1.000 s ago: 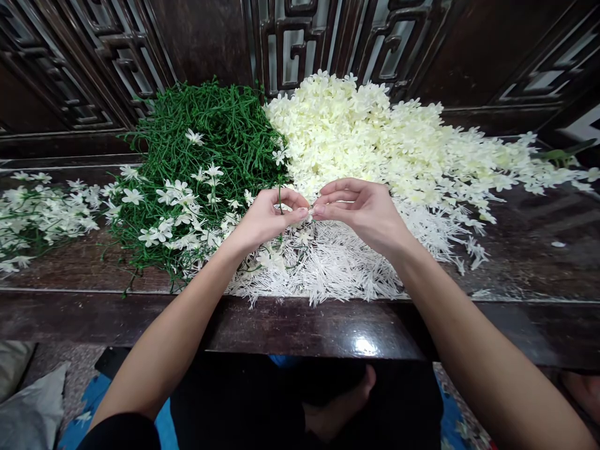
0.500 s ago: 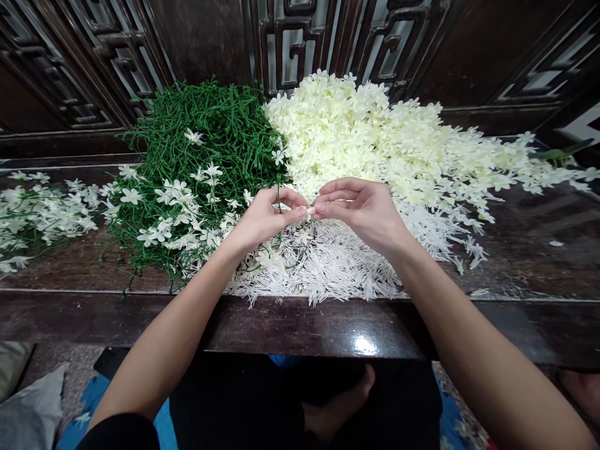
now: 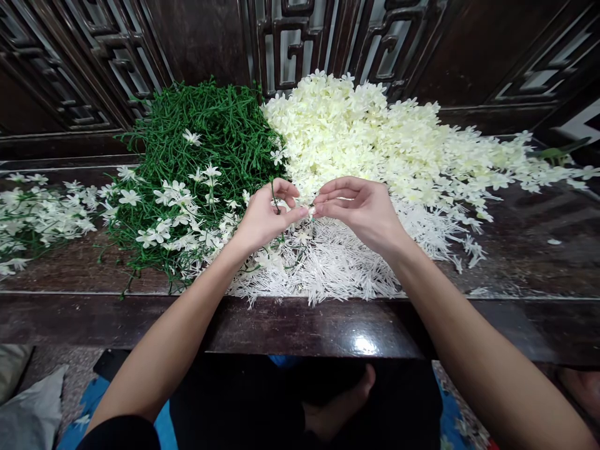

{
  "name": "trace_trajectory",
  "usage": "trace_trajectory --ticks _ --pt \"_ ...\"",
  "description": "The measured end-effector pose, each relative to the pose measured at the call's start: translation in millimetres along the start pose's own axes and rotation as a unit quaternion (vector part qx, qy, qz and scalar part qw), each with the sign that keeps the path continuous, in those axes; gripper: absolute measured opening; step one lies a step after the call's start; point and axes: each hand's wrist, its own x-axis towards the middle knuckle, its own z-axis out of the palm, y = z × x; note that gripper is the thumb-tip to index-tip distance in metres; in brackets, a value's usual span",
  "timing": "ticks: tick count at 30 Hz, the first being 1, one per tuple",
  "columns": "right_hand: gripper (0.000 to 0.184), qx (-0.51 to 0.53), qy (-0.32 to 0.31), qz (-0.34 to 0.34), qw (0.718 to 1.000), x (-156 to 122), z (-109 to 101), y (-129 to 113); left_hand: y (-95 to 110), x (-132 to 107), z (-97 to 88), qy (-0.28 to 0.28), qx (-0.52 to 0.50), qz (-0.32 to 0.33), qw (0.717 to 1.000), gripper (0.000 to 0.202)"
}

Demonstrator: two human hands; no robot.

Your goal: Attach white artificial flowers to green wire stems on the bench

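Observation:
My left hand (image 3: pixel 272 212) is closed, with a thin green plastic stem (image 3: pixel 274 195) held in it. Facing it, my right hand (image 3: pixel 356 206) pinches thumb against fingers at the stem's end, where a small white flower piece (image 3: pixel 310 212) shows between the fingertips of both hands. How the piece sits on the stem is too small to tell. Under the hands lies a heap of thin white sticks (image 3: pixel 347 269). Behind them is a large pile of cream-white flower heads (image 3: pixel 356 131). A tangle of green stems (image 3: pixel 206 131) lies to the left.
Several white flowers on green stems (image 3: pixel 175 200) lie over the front of the green pile. More such flowers (image 3: pixel 47 209) lie at far left. Everything rests on a dark wooden bench (image 3: pixel 529 262), backed by a carved wooden panel (image 3: pixel 201 44). A bare foot (image 3: pixel 342 406) shows below.
The fingers of my left hand have lifted and loosened a little around the stem, and the stem tilts slightly. My right hand stays in nearly the same place.

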Motion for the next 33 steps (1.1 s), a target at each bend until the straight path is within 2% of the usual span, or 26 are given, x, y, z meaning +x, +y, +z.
trace_trajectory --ticks 3,8,15,21,33 --pt "0.041 0.007 0.021 -0.010 1.000 0.0 1.4 1.9 -0.3 -0.3 1.7 0.029 0.012 0.017 0.999 0.022" --pt "0.041 0.003 0.037 -0.014 0.999 0.0 3.7 3.0 2.2 -1.6 3.4 -0.004 0.000 0.000 1.000 0.011" --pt "0.039 0.013 0.021 -0.012 1.000 -0.2 3.3 2.3 4.6 -0.6 4.6 -0.002 -0.005 -0.025 1.000 0.008" --pt "0.039 0.019 0.008 -0.019 1.000 0.9 2.5 4.1 3.7 0.3 3.6 -0.004 -0.001 -0.003 1.000 0.009" --pt "0.043 0.001 0.010 -0.023 1.000 0.4 2.6 4.4 5.0 -0.3 3.8 -0.005 0.007 -0.012 1.000 0.009"
